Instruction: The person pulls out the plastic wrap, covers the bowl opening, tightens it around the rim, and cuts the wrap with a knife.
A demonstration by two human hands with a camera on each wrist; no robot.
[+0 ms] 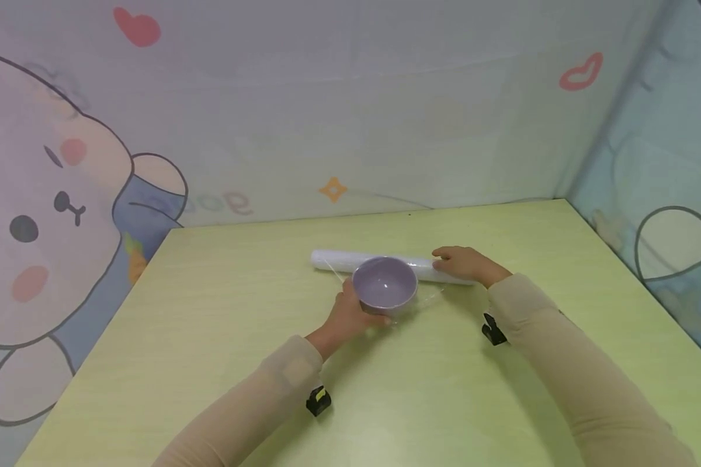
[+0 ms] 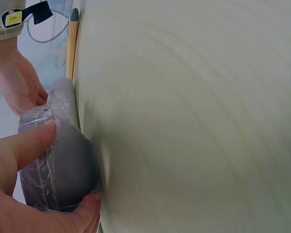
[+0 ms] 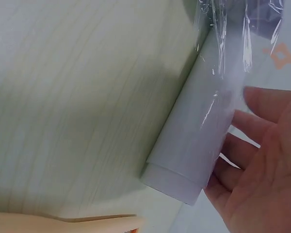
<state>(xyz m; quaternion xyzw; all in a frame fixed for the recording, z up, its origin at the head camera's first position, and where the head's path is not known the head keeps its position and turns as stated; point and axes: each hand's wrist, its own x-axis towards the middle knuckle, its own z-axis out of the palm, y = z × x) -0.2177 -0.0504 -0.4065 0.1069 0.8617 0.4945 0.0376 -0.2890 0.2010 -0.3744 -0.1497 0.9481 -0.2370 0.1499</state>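
Note:
My left hand (image 1: pixel 349 312) grips a light purple bowl (image 1: pixel 385 283) by its near left side, thumb and fingers spread around it. Clear cling film (image 2: pixel 44 167) lies wrinkled over the bowl's upper part in the left wrist view, with the thumb pressing on it. Behind the bowl a white roll of cling film (image 1: pixel 340 261) lies across the table. My right hand (image 1: pixel 466 264) is at the roll's right part; its relaxed fingers (image 3: pixel 240 150) touch the roll's far side in the right wrist view. Loose film stretches between roll and bowl.
The pale wood-grain table (image 1: pixel 239 285) ends at a cloth backdrop (image 1: pixel 385 143) with cartoon prints, and a second printed cloth (image 1: pixel 672 162) hangs along its right side. Black camera mounts (image 1: pixel 319 401) hang below both wrists.

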